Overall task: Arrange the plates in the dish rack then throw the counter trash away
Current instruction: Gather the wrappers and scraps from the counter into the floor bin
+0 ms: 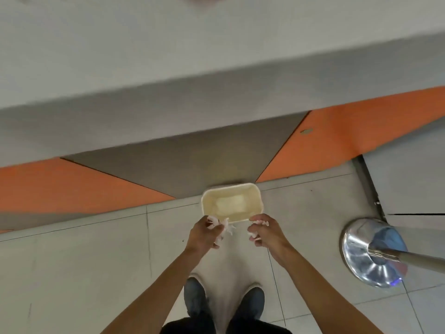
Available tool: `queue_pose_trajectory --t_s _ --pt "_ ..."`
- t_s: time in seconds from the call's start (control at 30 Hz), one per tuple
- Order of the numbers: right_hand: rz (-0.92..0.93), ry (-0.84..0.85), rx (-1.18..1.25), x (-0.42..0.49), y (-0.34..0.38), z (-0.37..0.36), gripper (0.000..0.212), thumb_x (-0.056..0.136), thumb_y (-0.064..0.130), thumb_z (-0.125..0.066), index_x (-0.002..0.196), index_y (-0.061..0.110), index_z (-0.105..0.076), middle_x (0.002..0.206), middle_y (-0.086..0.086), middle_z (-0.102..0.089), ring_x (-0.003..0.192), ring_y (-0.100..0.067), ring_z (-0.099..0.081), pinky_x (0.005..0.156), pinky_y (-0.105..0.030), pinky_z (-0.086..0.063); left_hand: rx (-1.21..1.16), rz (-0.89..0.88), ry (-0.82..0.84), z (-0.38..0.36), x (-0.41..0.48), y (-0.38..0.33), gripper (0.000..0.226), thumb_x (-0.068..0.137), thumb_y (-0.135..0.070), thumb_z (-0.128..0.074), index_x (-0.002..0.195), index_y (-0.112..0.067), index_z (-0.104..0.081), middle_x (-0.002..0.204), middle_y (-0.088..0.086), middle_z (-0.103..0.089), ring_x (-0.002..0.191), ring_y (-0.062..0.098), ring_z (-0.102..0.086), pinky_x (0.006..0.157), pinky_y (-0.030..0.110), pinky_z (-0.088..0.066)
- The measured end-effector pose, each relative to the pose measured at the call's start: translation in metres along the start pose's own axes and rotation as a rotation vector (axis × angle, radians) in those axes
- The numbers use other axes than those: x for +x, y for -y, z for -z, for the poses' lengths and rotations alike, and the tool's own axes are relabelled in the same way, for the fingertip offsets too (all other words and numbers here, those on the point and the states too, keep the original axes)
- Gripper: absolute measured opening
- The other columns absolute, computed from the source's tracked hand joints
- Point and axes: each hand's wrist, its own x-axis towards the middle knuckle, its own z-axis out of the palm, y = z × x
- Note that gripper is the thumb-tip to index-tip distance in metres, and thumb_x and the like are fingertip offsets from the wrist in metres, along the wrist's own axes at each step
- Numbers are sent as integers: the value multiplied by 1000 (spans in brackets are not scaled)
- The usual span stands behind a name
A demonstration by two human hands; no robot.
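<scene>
A cream rectangular trash bin [255, 192] stands on the tiled floor against the cabinet front, open and seemingly empty inside. My left hand [203, 233] grips crumpled white paper trash [226, 229] just in front of the bin's near left corner. My right hand [266, 231] holds another wad of white paper trash [258, 222] at the bin's near right corner. Both hands hover above the floor close to the bin's near rim. No plates or dish rack are in view.
The grey counter top [168, 44] fills the upper view, with orange and grey cabinet fronts [349, 136] below. A shiny metal stand base [370, 251] with a pole sits on the floor to the right. My two shoes [197, 297] are below the hands.
</scene>
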Motion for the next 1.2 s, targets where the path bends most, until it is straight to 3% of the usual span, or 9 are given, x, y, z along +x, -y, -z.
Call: queue_pose_trajectory --t_s 0.2,0.3,0.43,0.6,0.67,0.77,1.0,1.1,1.2 --pt "124 -27 54 118 -51 -9 27 85 -6 -62 105 11 -57 91 -10 -59 70 -20 -59 52 -19 -46 13 -169 -45 -24 122 54 27 81 -29 -74 68 -30 -50 72 1 -63 56 20 -54 60 31 -43" --pt "255 -61 -141 172 -65 -5 42 84 1 -66 122 13 -56 110 -4 -54 89 -18 -59 65 -25 -53 206 -335 -42 -36 174 65 17 85 -20 -72 91 -24 -57 84 -2 -61 71 15 -58 63 19 -44" --pt "338 -29 -455 213 -68 -4 69 78 12 -72 140 17 -43 121 -5 -53 105 -19 -55 83 -25 -45 451 -508 -51 -49 226 71 34 89 -23 -68 119 -13 -57 103 -2 -57 90 18 -57 71 15 -34" --pt "394 -25 -673 242 -68 0 74 86 20 -70 149 20 -31 131 3 -45 119 -19 -53 94 -25 -42 841 -566 76 -42 263 81 59 86 -31 -72 138 -21 -46 133 -1 -57 120 17 -55 93 19 -39" --pt "463 -46 -623 244 -70 5 56 85 21 -70 138 23 -49 129 1 -56 106 -21 -64 92 -39 -52 995 -645 116 -37 265 73 51 87 -31 -69 134 -21 -51 131 -4 -59 110 11 -57 90 21 -41" --pt "589 27 -604 236 -63 13 8 88 9 -63 93 8 -70 84 -11 -73 67 -21 -69 62 -33 -48 1091 -815 66 -31 259 61 28 89 -30 -62 117 -28 -60 102 -17 -67 81 1 -53 81 25 -47" --pt "104 619 -973 231 -130 -7 17 92 7 -55 81 7 -68 69 -10 -71 53 -17 -65 48 -20 -42 1071 -873 126 -10 238 78 18 91 -23 -61 107 -22 -67 84 -13 -64 73 5 -54 82 32 -50" --pt "18 500 -1129 271 -185 -25 17 90 15 -55 94 6 -68 82 -12 -73 66 -21 -69 55 -23 -45 1127 -910 122 -7 241 82 19 92 -24 -59 109 -23 -66 88 -13 -65 77 5 -52 78 29 -49" --pt "159 204 -1186 320 -225 -38 30 92 19 -53 117 5 -60 105 -3 -67 84 -26 -65 68 -26 -47 1156 -965 120 -9 243 71 20 92 -22 -58 110 -24 -66 88 -14 -65 79 6 -54 80 31 -50"
